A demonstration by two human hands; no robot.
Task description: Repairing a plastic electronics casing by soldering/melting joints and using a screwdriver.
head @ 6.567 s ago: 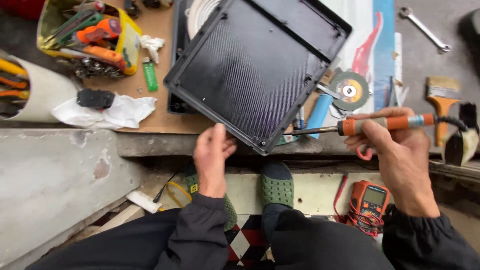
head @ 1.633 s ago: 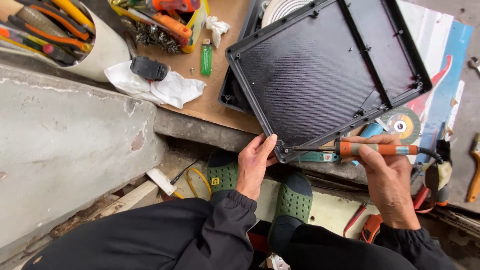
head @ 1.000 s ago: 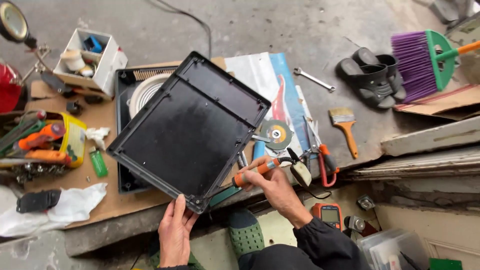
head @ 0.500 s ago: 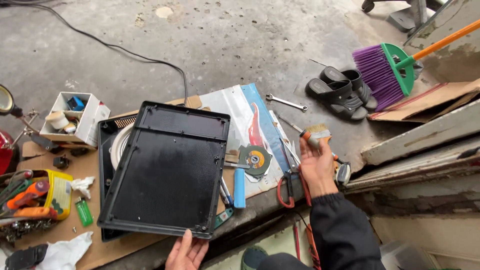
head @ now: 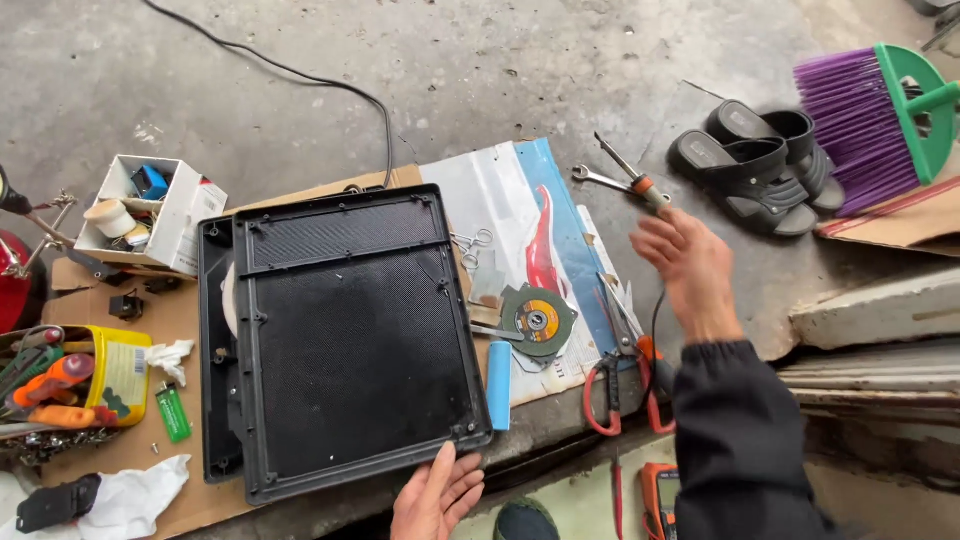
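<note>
Black rectangular plastic panel [head: 350, 335] lies flat on the brown cardboard sheet [head: 175, 330], its near corner just above our left hand [head: 438, 497]. That hand is open, fingers spread, fingertips touching the panel's edge without gripping it. Our right hand [head: 685, 265] is raised well to the right of the panel, and a slim screwdriver with an orange-banded handle [head: 630, 178] sticks out beyond its fingertips; the hand is blurred, so we cannot tell whether it is closed on the tool. A silver wrench [head: 598, 180] lies just beside the screwdriver's shaft, and red-handled pliers [head: 605, 385] rest below the right wrist. A round grinding disc with an orange centre [head: 538, 320] and a blue cylinder [head: 498, 385] sit between the two hands.

We judge that the panel could slide or tip off the front edge, since it overhangs near our left hand and only fingertips steady it. The screwdriver could also slip and drop onto the concrete floor [head: 480, 70] if our hold is loose.
</note>
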